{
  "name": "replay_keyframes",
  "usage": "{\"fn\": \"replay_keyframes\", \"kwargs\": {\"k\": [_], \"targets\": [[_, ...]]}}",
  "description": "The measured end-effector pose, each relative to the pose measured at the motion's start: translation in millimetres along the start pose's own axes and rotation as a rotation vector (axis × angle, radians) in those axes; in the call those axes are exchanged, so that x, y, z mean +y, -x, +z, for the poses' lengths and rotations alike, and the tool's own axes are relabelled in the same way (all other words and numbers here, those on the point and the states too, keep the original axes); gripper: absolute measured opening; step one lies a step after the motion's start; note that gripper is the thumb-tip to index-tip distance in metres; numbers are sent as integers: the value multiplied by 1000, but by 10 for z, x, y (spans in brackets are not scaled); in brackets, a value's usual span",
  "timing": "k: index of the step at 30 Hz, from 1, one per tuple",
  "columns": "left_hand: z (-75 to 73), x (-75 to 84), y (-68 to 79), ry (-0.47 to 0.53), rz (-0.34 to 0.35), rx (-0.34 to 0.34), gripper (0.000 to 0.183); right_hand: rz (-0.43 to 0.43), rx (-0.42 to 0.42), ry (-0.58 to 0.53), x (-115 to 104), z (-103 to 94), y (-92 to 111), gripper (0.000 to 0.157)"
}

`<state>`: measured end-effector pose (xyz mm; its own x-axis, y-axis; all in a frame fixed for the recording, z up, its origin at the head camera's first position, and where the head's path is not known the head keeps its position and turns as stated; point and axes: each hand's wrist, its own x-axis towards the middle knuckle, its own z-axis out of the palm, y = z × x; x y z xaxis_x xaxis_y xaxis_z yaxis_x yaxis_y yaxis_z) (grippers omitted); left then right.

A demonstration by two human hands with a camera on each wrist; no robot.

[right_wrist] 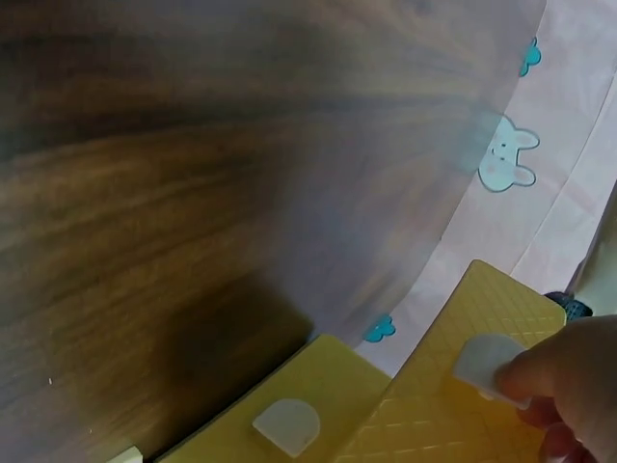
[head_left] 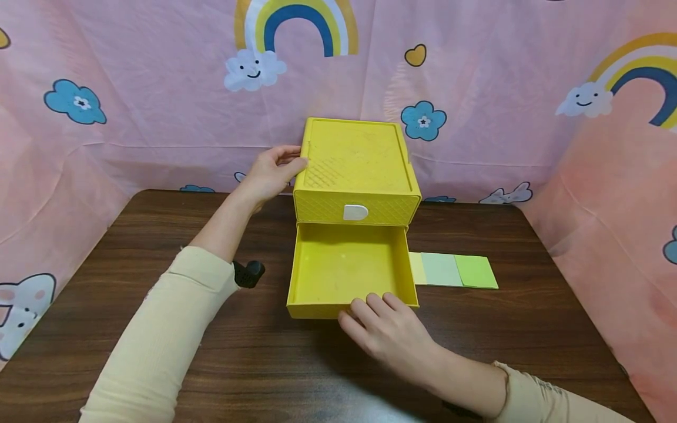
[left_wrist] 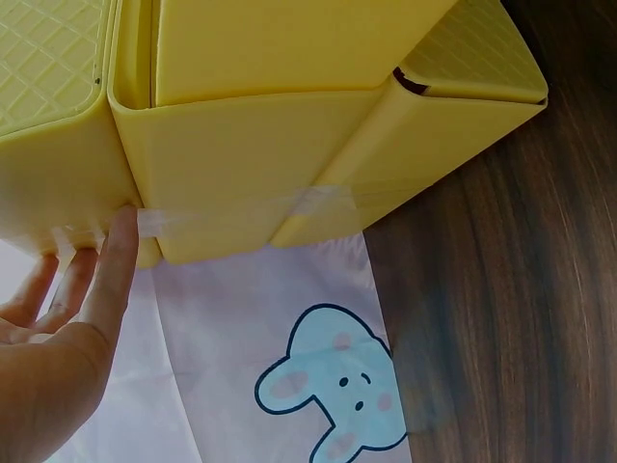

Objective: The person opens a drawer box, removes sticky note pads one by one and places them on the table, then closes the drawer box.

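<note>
A yellow drawer box stands at the back of the table, a drawer below its top one pulled far out and bare inside. My left hand steadies the box's left side, thumb at the top edge; in the left wrist view its extended fingers press the yellow wall. At the front of the pulled-out drawer is my right hand. The right wrist view shows it pinching the white drawer handle. Another white handle sits on a neighbouring drawer front.
Right of the open drawer, a row of sticky notes lies on the dark wooden table: pale yellow, mint and bright green. A pink patterned curtain hangs close behind the box and along both sides.
</note>
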<state>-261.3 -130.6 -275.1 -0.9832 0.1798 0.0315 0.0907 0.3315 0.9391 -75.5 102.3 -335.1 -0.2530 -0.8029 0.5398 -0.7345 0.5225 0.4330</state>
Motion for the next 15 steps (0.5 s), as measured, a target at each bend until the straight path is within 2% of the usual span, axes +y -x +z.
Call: {"fn": "replay_keyframes", "kwargs": {"k": [15], "targets": [[-13,-17,-14,-59,4,7,55,23,11,27,198,166,-102,21]]}}
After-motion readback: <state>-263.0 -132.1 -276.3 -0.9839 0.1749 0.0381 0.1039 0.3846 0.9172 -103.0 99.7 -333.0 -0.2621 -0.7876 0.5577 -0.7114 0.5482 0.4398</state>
